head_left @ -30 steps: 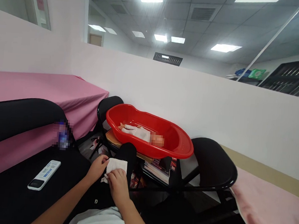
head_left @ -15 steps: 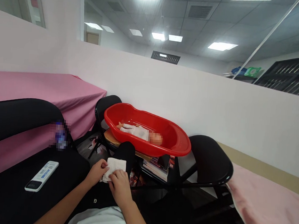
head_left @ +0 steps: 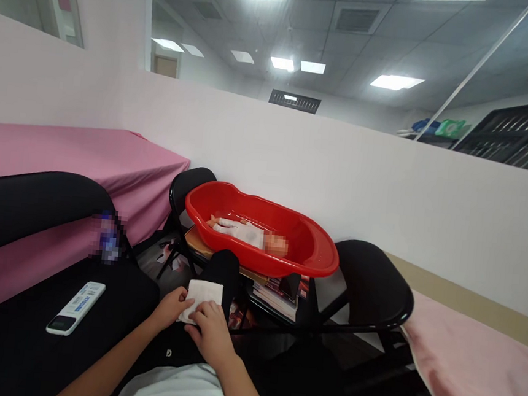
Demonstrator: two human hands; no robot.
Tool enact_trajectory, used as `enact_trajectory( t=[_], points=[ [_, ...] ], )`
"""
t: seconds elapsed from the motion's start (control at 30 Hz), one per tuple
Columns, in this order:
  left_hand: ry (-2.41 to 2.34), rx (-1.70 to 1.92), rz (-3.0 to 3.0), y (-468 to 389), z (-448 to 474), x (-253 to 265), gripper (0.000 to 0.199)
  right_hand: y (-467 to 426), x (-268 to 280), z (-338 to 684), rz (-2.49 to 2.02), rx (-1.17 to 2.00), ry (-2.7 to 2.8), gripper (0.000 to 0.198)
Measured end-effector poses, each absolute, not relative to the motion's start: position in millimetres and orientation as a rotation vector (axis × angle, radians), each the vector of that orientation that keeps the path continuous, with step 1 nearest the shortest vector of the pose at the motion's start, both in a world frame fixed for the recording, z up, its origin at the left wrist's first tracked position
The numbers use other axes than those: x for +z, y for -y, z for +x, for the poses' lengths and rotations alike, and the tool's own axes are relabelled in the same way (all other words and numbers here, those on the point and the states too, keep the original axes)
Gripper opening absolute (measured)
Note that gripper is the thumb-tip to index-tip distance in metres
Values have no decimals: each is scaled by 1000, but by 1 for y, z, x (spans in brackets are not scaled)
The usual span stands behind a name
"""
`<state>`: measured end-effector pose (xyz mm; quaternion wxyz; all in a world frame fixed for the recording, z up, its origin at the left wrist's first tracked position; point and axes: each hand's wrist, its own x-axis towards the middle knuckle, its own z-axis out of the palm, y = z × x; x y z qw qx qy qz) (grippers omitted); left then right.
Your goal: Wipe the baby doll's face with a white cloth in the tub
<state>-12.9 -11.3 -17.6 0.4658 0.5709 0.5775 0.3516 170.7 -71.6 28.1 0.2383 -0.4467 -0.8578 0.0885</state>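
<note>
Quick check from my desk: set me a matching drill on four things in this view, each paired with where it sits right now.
Things:
1. white cloth
2. doll
3. remote control
4. stack of books

Places:
A. under the red tub
B. on the black seat at the left
C. on the person's knee, under the left hand and right hand
D. lying inside the red tub

Pairs: 1-C, 2-D, 3-B, 4-A

Both hands (head_left: 192, 324) press folded white cloth (head_left: 200, 296) on knee; doll (head_left: 242, 233), seemingly, in red tub (head_left: 307, 264).
</note>
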Motion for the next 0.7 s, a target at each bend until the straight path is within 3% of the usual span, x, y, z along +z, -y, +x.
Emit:
enact_trajectory(
  t=[0.1, 0.23, 0.37, 0.53, 0.7],
  points=[
    [-1499, 902, 1363, 16, -8, -25, 39, 74, 28, 173, -1194, 276, 2320, 8],
    [-1683, 1173, 1358, 13, -1, -9, 38, 70, 34, 175, -1137, 285, 2123, 15],
    [-1554, 1446, 1555, 4, 13, 15, 40, 50, 49, 176, -1229, 143, 1922, 31],
    [-1460, 1002, 1830, -1, 36, -27, 63, 27, 21, 177, -1412, 92, 2042, 45],
    [-1477, 917, 1950, -10, 36, -82, 65, 9, -43, 181, -1482, -54, 2025, 53]
  ],
)
